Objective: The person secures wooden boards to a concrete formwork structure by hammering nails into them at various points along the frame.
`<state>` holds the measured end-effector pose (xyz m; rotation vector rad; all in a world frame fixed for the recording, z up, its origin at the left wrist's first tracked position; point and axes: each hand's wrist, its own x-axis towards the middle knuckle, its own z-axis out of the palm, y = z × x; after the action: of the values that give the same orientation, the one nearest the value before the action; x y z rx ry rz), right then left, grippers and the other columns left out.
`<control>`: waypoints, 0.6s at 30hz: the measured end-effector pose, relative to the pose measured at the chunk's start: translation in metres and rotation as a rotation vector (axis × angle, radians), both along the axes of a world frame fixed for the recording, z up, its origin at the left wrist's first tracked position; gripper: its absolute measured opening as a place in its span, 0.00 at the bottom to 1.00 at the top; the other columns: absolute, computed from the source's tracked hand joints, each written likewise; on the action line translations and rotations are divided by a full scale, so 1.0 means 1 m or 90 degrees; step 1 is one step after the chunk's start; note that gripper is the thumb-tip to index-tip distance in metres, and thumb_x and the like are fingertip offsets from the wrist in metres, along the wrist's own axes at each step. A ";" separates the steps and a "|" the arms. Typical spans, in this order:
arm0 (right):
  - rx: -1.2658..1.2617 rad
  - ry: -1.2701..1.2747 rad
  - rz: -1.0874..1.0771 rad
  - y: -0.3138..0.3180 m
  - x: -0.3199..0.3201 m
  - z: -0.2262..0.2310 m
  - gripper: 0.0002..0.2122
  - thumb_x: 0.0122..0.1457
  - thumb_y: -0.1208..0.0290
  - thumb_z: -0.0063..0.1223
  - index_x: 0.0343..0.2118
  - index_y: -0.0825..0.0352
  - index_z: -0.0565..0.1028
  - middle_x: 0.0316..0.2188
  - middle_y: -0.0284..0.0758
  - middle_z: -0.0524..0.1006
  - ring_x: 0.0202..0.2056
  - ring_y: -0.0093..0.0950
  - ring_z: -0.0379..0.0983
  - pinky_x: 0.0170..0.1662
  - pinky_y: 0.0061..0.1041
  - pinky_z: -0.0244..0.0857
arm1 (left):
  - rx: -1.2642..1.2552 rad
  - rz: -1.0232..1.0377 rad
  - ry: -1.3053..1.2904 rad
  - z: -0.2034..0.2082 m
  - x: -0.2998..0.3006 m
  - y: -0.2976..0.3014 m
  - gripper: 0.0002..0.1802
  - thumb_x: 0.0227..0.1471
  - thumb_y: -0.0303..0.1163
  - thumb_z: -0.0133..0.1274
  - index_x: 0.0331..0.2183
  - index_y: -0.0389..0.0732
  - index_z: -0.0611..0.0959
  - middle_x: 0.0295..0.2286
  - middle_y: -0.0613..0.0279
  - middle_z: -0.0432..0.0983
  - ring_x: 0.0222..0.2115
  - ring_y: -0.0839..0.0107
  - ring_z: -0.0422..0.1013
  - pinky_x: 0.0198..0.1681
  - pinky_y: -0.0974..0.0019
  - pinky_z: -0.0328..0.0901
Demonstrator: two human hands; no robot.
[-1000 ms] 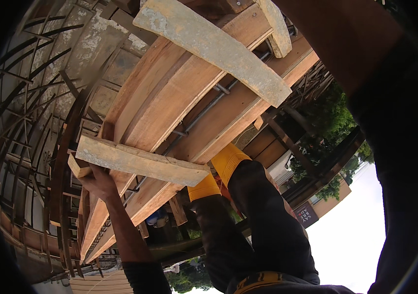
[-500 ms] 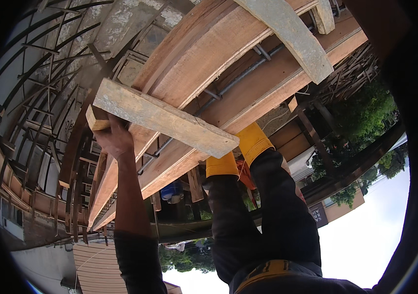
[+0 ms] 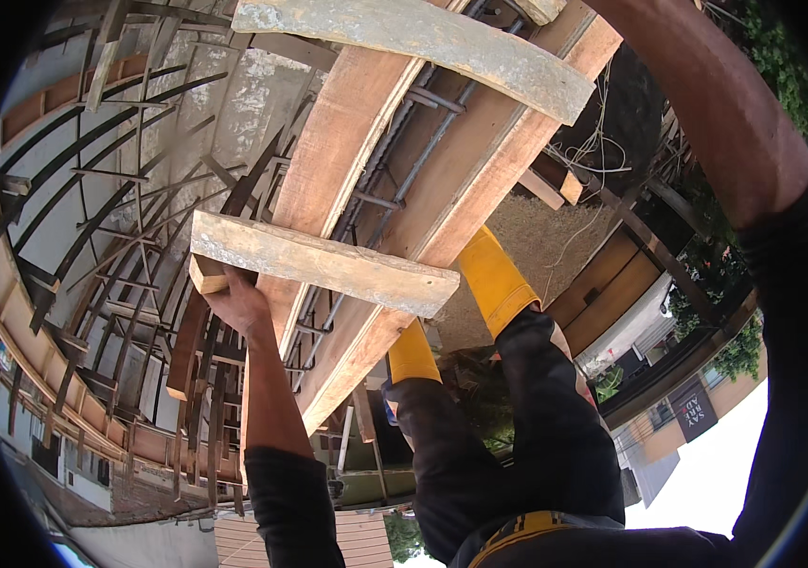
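Observation:
At the left end of a short, grey-stained crosswise plank (image 3: 323,263), my left hand (image 3: 241,305) is closed round a short wooden block (image 3: 209,275). Its fingertips are partly hidden behind the block and the plank. The plank lies across the two side boards of a long wooden form (image 3: 466,204). Steel reinforcing bars (image 3: 418,156) with ties run inside that form. My right forearm (image 3: 726,104) reaches up past the top edge on the right, so the right hand is out of the picture.
Another grey-stained plank (image 3: 423,43) crosses the form farther off. My yellow boots (image 3: 497,284) stand beside the form's right side. Loose wire (image 3: 603,147) tangles at the right. Curved dark bars and wooden framing (image 3: 101,199) spread along the left.
My view has shifted, and the planks and form sit differently in it. My right forearm now shows clearly at the upper right. The left hand stays at the block.

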<state>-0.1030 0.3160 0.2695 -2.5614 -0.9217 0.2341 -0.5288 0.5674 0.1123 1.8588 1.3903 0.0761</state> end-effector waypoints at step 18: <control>0.315 0.635 -0.848 -0.188 -0.453 0.057 0.20 0.69 0.53 0.46 0.37 0.70 0.70 0.19 0.27 0.69 0.19 0.15 0.64 0.22 0.20 0.59 | 0.109 -0.006 -0.031 0.010 0.003 0.003 0.40 0.55 0.50 0.60 0.55 0.24 0.70 0.53 0.42 0.72 0.52 0.53 0.71 0.56 0.58 0.64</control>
<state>-0.5562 0.1283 0.3263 -1.6889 0.9438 0.6361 -0.5253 0.5700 0.1226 1.9893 1.3784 0.2409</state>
